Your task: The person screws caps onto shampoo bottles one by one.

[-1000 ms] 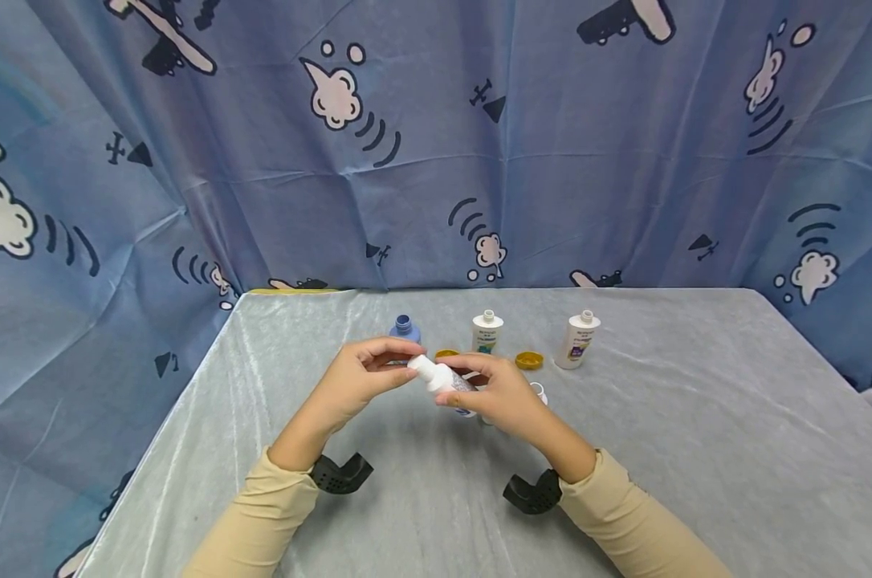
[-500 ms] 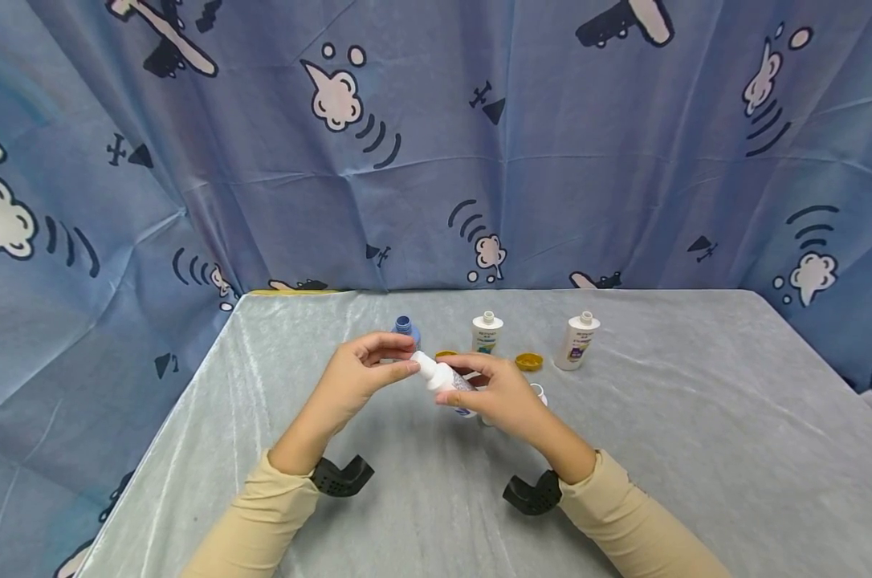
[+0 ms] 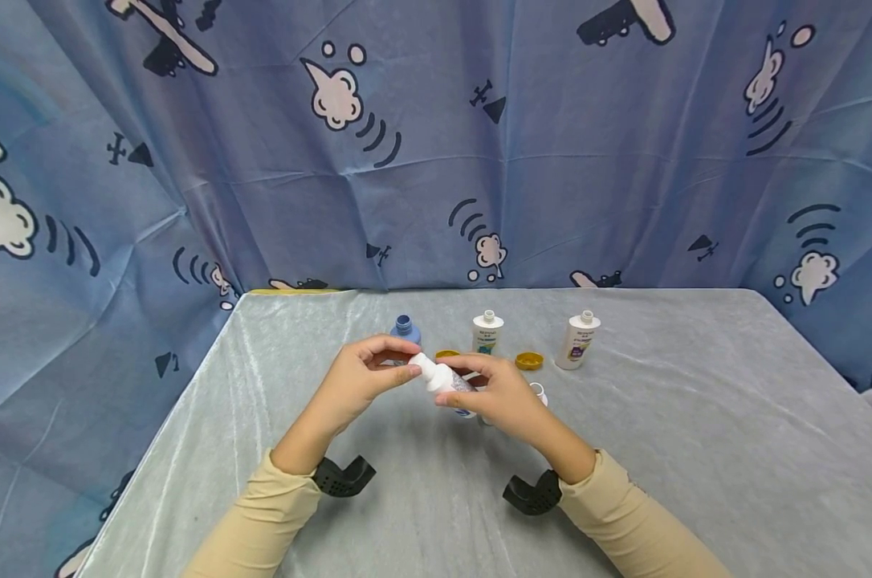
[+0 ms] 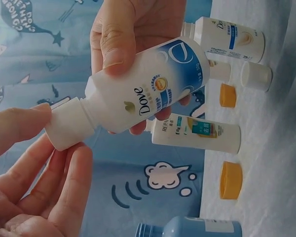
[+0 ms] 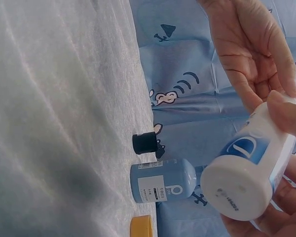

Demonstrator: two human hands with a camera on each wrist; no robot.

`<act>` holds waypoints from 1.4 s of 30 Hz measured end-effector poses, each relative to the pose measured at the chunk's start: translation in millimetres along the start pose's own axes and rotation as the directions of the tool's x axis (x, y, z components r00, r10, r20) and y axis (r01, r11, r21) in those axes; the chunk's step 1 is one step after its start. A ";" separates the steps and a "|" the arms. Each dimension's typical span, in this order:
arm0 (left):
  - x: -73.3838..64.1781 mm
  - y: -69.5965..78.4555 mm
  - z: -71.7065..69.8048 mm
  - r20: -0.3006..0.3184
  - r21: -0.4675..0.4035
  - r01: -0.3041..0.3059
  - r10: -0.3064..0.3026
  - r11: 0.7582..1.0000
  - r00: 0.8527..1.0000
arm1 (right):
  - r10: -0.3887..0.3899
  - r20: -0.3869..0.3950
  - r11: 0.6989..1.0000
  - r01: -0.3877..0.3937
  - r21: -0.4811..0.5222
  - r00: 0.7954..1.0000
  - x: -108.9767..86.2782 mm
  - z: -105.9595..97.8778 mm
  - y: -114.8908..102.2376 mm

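Note:
My right hand [image 3: 497,393] grips a white Dove bottle [image 4: 148,86] round its body, holding it tilted above the table with its neck toward the left. At the neck end sits a white cap [image 4: 71,123]. My left hand [image 3: 352,377] pinches this cap, thumb on one side and fingers on the other. A ridge of the bottle's neck shows between cap and shoulder in the left wrist view. The bottle's round base [image 5: 237,187] faces the right wrist camera.
Behind the hands stand an uncapped blue bottle [image 3: 405,331] and two uncapped white bottles, one in the middle [image 3: 487,333] and one right [image 3: 579,341]. Another Dove bottle [image 4: 232,39], a white cap [image 4: 256,76], yellow caps [image 4: 230,180] and a black cap [image 5: 145,143] are on the table.
Half a second ago the left fingers were spread a little wider at the cap; now they have closed in on it again. The right hand and bottle stay nearly still.

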State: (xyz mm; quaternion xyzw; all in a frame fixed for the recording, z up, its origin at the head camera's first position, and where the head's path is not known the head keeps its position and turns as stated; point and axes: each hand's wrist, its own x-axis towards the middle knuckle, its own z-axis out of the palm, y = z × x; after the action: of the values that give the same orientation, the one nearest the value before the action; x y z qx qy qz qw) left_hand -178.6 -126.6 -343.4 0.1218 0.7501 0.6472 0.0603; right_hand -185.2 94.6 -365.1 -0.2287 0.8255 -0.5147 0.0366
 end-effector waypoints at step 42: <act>-1.5 -0.9 -3.3 0.070 0.006 -0.023 0.023 1.000 0.997 | 0.021 0.010 1.000 -0.021 0.014 1.000 0.1 2.4 2.8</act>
State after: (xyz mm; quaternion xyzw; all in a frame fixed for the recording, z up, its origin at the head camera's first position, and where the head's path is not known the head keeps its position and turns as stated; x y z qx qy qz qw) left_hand -178.1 -130.3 -344.0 0.1530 0.7483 0.6407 0.0787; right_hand -185.5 93.6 -368.6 -0.2223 0.8241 -0.5188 0.0474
